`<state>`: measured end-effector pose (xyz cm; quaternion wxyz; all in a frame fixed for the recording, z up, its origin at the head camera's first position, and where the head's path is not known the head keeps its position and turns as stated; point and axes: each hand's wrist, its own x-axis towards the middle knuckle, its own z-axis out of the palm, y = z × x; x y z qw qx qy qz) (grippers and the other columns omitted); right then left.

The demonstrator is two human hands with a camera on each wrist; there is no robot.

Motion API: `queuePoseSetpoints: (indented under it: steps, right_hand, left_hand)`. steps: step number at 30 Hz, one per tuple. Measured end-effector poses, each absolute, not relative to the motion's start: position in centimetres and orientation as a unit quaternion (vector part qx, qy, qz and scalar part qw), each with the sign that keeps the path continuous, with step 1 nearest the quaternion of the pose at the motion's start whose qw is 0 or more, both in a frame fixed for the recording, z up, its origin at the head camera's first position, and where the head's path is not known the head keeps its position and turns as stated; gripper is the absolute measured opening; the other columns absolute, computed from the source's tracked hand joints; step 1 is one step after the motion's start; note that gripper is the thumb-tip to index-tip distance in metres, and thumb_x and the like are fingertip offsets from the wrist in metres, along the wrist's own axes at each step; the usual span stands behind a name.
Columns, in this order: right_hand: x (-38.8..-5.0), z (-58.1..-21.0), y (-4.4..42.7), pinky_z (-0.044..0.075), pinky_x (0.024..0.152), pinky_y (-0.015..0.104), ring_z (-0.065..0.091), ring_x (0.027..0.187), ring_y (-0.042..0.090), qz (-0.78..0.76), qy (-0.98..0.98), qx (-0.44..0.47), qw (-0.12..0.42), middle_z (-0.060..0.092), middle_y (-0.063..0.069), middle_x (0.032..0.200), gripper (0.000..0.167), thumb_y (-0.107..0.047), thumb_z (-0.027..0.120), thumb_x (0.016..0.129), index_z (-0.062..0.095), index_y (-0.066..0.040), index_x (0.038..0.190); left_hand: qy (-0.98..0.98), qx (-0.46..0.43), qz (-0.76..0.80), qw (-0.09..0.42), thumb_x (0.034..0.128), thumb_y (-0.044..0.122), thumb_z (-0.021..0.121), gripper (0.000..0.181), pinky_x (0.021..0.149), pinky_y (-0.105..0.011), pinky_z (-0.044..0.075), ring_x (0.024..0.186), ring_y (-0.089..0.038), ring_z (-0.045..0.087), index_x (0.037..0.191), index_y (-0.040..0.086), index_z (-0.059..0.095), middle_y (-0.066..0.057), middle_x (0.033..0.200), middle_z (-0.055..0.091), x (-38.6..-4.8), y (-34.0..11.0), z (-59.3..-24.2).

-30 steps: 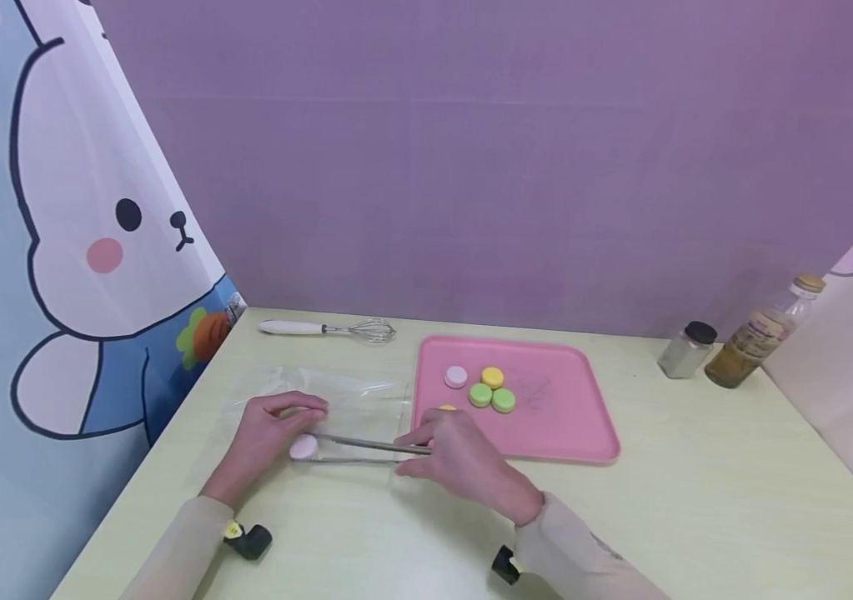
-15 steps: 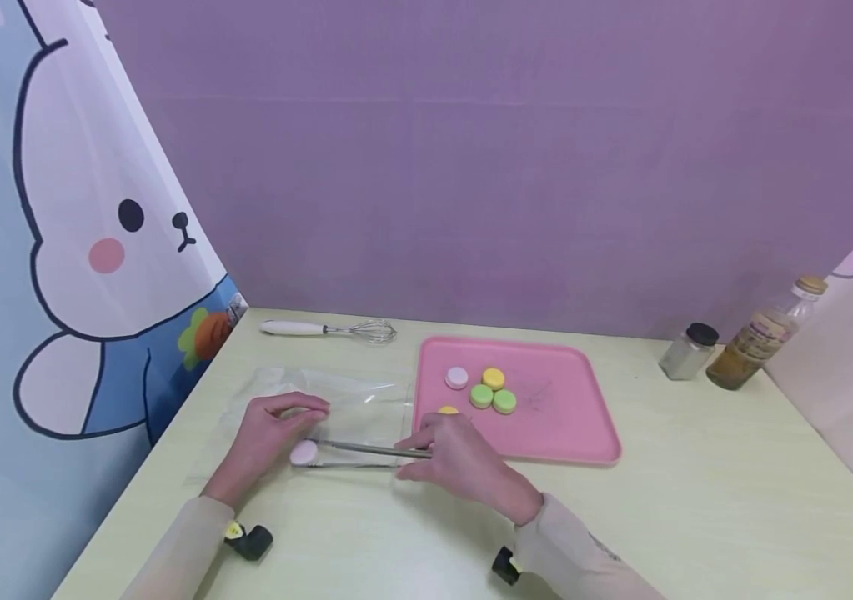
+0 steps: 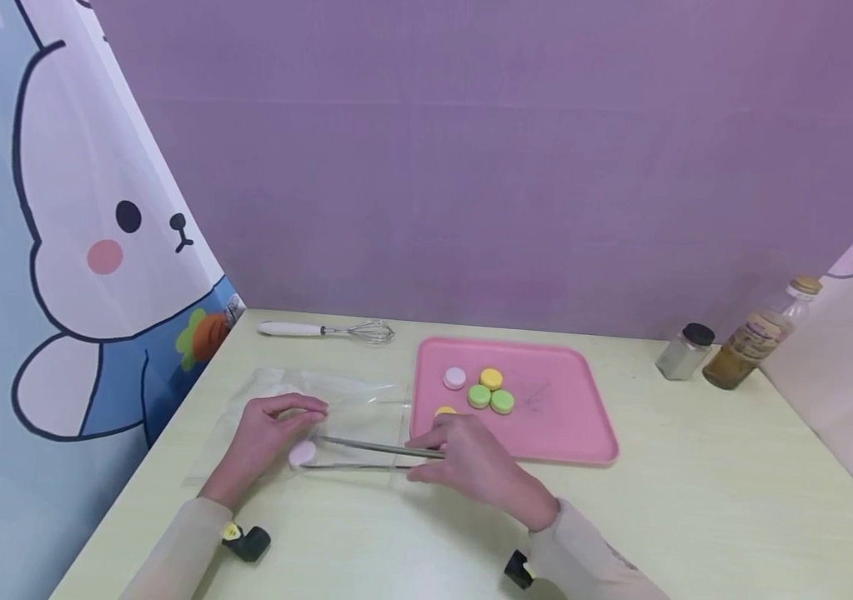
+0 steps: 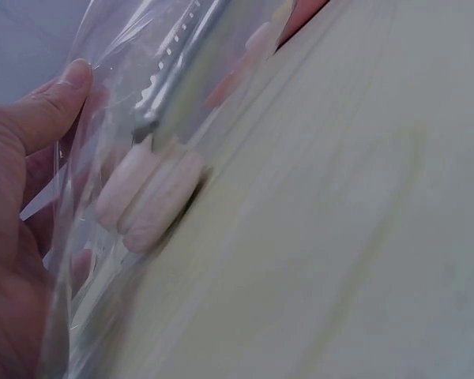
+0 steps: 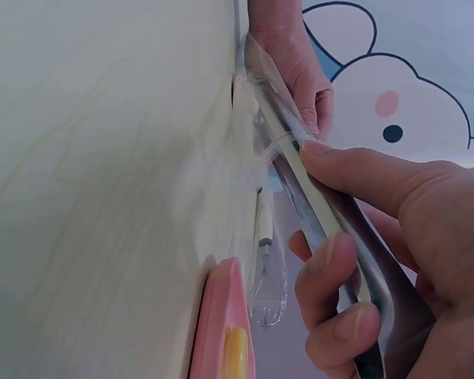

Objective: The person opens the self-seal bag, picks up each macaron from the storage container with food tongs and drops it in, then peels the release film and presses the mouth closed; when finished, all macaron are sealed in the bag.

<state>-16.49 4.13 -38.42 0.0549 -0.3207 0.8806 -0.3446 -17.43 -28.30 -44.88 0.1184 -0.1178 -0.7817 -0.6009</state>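
Observation:
My left hand [image 3: 268, 429] pinches the upper layer of a clear plastic bag [image 3: 366, 408] lying on the table. Inside the bag, close to that hand, a pale lilac macaron [image 3: 302, 453] stands on its edge; its two shells show in the left wrist view [image 4: 150, 193]. From the right, my right hand [image 3: 474, 460] grips metal tongs [image 3: 377, 447], whose arms reach into the bag. The tong arms stand apart, their tips beside the macaron; whether they touch it I cannot tell. In the right wrist view, thumb and fingers curl round the tongs [image 5: 316, 189].
Right of the bag lies a pink tray [image 3: 569, 408] with green macarons [image 3: 502, 402], yellow macarons [image 3: 491, 379] and a lilac macaron [image 3: 454, 378]. A whisk [image 3: 328, 330] lies behind the bag. A black-lidded jar [image 3: 684, 354] and a corked bottle [image 3: 760, 337] stand at the back right.
My right hand has shifted slightly right with the tongs, whose upper tip has drawn back from the macaron. The macaron and my left hand have stayed in place.

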Motion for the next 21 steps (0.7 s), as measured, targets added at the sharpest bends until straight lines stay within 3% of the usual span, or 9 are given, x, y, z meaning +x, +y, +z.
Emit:
queuePoseSetpoints:
  steps: [5,12,15,21]
  right_hand:
    - [-16.0,-38.0,5.4,0.041,0.054,0.021,0.042,0.066,0.007,-0.327,0.886,-0.327,0.031,0.046,-0.007,0.070,0.034,-0.027,0.089,0.079,0.080,-0.017,0.110]
    - [-15.3,-37.6,7.6,0.046,0.057,0.022,0.050,0.071,0.004,-0.310,0.897,-0.314,0.004,0.063,-0.008,0.083,0.034,-0.026,0.088,0.079,0.080,-0.019,0.111]
    - [-15.0,-37.5,8.6,0.042,0.053,0.022,0.044,0.065,0.006,-0.303,0.906,-0.296,-0.007,0.056,-0.007,0.074,0.034,-0.027,0.089,0.078,0.080,-0.021,0.110]
    - [-14.1,-37.3,10.5,0.044,0.055,0.022,0.045,0.067,0.006,-0.314,0.910,-0.267,-0.034,0.054,-0.011,0.075,0.035,-0.026,0.090,0.076,0.081,-0.020,0.108]
  left_hand:
    - [-0.788,-0.115,-0.594,0.117,0.0879,0.010,0.079,0.016,0.091,-0.022,0.051,0.099,-0.014,0.070,0.101,0.001,0.078,-0.007,0.100,0.077,-17.4,-28.3,-44.8]
    - [-0.791,-0.117,-0.588,0.121,0.0881,0.010,0.079,0.016,0.094,-0.022,0.050,0.100,-0.012,0.070,0.101,0.000,0.078,-0.007,0.101,0.077,-17.3,-28.3,-44.6]
    - [-0.791,-0.116,-0.589,0.120,0.0880,0.010,0.080,0.016,0.094,-0.022,0.050,0.101,-0.012,0.070,0.101,0.001,0.079,-0.007,0.101,0.077,-17.2,-28.4,-44.5]
    - [-0.788,-0.112,-0.594,0.115,0.0881,0.010,0.080,0.016,0.095,-0.021,0.049,0.102,-0.012,0.069,0.101,0.001,0.079,-0.008,0.101,0.077,-17.2,-28.4,-44.5]
